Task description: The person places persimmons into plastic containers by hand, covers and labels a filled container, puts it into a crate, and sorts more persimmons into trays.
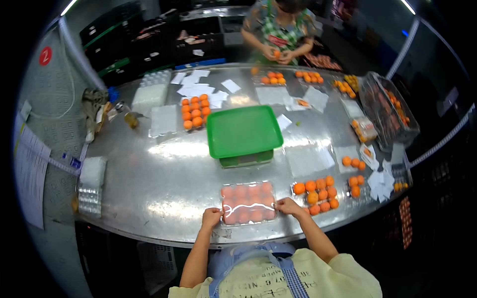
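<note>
A clear plastic clamshell box (pixel 248 203) lies flat near the front edge of the metal table, its lid down over rows of round reddish-orange fruit. My left hand (pixel 212 217) pinches the box at its left side. At the opposite side, the fingers of my right hand (pixel 289 206) are closed on its edge. Light glares off the lid in a white wavy streak. Just right of my right hand, uncovered oranges (pixel 321 192) sit in rows in another clear tray. Beyond the box stands a green plastic tray (pixel 245 131) on top of another container.
More oranges (pixel 197 111) fill a tray at the back left, near scattered white cards (pixel 196 87). A black crate (pixel 385 114) holding fruit stands at the right. Stacked empty clamshells (pixel 91 186) lie at the left edge. Across the table, a person (pixel 280 37) handles an orange.
</note>
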A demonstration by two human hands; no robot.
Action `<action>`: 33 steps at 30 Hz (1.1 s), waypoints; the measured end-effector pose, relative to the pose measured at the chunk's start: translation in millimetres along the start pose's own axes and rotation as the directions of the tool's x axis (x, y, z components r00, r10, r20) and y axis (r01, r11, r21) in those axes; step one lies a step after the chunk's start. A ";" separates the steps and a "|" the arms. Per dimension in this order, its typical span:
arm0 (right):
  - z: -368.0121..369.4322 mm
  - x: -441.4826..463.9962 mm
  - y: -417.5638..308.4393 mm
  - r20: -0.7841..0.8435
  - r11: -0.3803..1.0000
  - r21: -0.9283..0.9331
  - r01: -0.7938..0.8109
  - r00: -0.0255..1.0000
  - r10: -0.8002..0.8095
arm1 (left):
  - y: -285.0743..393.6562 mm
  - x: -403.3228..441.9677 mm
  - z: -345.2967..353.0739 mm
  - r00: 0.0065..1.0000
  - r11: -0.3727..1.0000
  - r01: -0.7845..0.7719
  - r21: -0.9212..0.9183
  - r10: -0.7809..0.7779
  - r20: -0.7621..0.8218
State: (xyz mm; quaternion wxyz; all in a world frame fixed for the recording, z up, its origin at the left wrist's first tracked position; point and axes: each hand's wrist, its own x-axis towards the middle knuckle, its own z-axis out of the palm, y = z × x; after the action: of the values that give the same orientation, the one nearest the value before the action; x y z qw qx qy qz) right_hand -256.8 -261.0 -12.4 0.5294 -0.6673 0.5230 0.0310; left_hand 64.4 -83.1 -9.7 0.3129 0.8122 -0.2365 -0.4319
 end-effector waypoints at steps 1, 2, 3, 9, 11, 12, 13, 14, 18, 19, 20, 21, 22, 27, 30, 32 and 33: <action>-4.3 -10.4 -13.3 0.023 1.000 -0.019 0.010 1.000 -0.010 | -7.9 4.7 -3.8 0.999 1.000 -0.002 -0.019 0.003 0.044; -7.1 -16.1 -18.4 0.039 0.996 -0.082 0.026 0.999 -0.023 | -12.0 9.5 -3.3 0.995 1.000 -0.005 -0.028 0.008 0.104; -8.0 -21.8 -17.8 0.015 0.989 -0.104 0.110 0.994 -0.109 | -3.9 1.5 -6.0 0.989 0.999 0.035 -0.041 -0.029 0.142; -40.8 -72.8 -12.4 -0.266 0.960 -0.011 0.279 0.925 -0.271 | -8.2 -28.6 -0.8 0.987 0.970 0.004 -0.245 0.035 0.158; -80.6 -81.9 1.7 -0.392 0.920 0.259 0.294 0.902 -0.178 | -2.8 -38.4 1.4 0.994 0.959 0.040 -0.281 -0.008 0.113; -107.8 -89.8 12.6 -0.431 0.898 0.355 0.259 0.898 -0.089 | 1.8 -43.6 4.5 0.995 0.951 0.055 -0.304 -0.028 0.091; -132.7 -93.3 29.1 -0.539 0.908 0.332 0.257 0.841 -0.041 | 0.2 -44.4 4.9 0.996 0.953 0.052 -0.298 -0.026 0.088; -157.6 -94.7 48.9 -0.639 0.918 0.308 0.252 0.769 0.003 | -1.2 -43.9 3.8 0.996 0.955 0.047 -0.292 -0.024 0.083; -263.8 -63.4 175.7 -0.767 0.885 0.387 0.258 0.624 0.154 | 3.7 -51.5 12.0 0.991 0.936 0.115 -0.334 -0.132 -0.027; -290.8 -64.5 186.4 -0.807 0.910 0.365 0.199 0.554 0.203 | 2.2 -52.2 12.5 0.991 0.930 0.114 -0.350 -0.133 -0.031; -318.0 -66.0 196.9 -0.844 0.929 0.345 0.137 0.478 0.243 | -0.5 -51.9 12.7 0.990 0.924 0.112 -0.367 -0.134 -0.035; -345.2 -50.6 234.8 -0.882 0.947 0.313 0.077 0.393 0.260 | -2.9 -51.6 13.1 0.990 0.916 0.110 -0.385 -0.137 -0.043; -369.6 -33.4 272.9 -0.914 0.959 0.283 0.016 0.308 0.264 | -5.4 -51.2 14.6 0.989 0.905 0.100 -0.413 -0.136 -0.058; -448.8 3.9 345.1 -0.942 0.941 0.273 -0.201 0.142 0.303 | 7.3 -59.7 31.6 0.969 0.857 0.066 -0.511 -0.177 -0.171; -476.9 37.0 376.1 -0.895 0.885 0.409 -0.222 0.092 0.437 | -0.1 -59.9 29.8 0.955 0.822 0.063 -0.567 -0.213 -0.204; -489.0 36.5 370.5 -0.890 0.856 0.371 -0.360 0.123 0.438 | -3.4 -63.1 31.6 0.951 0.806 0.071 -0.588 -0.233 -0.204; -486.5 23.5 337.3 -0.881 0.834 0.384 -0.396 0.114 0.460 | 3.4 -64.1 32.6 0.944 0.802 0.077 -0.592 -0.249 -0.214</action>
State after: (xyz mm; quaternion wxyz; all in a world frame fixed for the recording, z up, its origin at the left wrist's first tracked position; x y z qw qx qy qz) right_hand -741.9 -599.8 -40.8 0.0896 -0.3521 0.9002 -0.2399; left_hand 3.2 -53.4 14.1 0.5354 0.7495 0.0238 -0.3886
